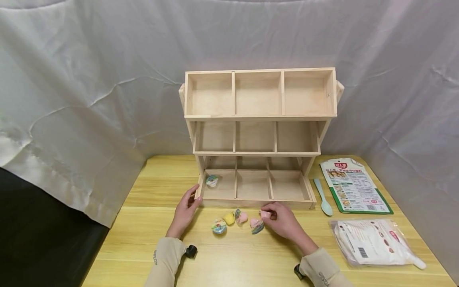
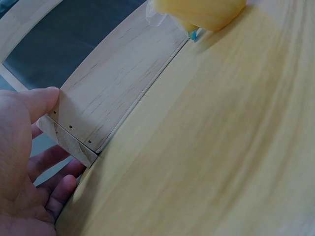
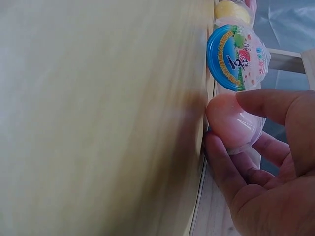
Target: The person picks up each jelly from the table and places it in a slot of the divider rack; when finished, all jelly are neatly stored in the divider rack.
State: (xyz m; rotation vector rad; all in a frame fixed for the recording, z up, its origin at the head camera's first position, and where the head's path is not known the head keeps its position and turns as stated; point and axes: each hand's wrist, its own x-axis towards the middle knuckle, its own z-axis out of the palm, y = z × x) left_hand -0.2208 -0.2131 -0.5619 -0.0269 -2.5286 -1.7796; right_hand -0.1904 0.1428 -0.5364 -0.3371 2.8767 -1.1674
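My right hand [image 1: 283,221] pinches a pink jelly cup [image 3: 230,120] between thumb and fingers, low at the front of a wooden tiered box [image 1: 256,203]. Next to it lies another pink jelly cup [image 1: 256,225] with a printed blue lid. Farther left on the table are a third pink cup [image 1: 242,217], a yellow cup [image 1: 228,218] and a blue-lidded cup [image 1: 219,226]. One more jelly cup [image 1: 212,181] sits in the bottom tier's left compartment. My left hand [image 1: 184,213] holds the box's front left corner, thumb at the front edge and fingers around the side.
Two upper tiers [image 1: 256,118] of the box, each with three compartments, rise behind the bottom one. On the right lie a pale green spoon [image 1: 322,198], a green-edged food packet [image 1: 355,185] and a clear bag of white packets [image 1: 373,243]. Grey cloth [image 1: 107,79] hangs around the table.
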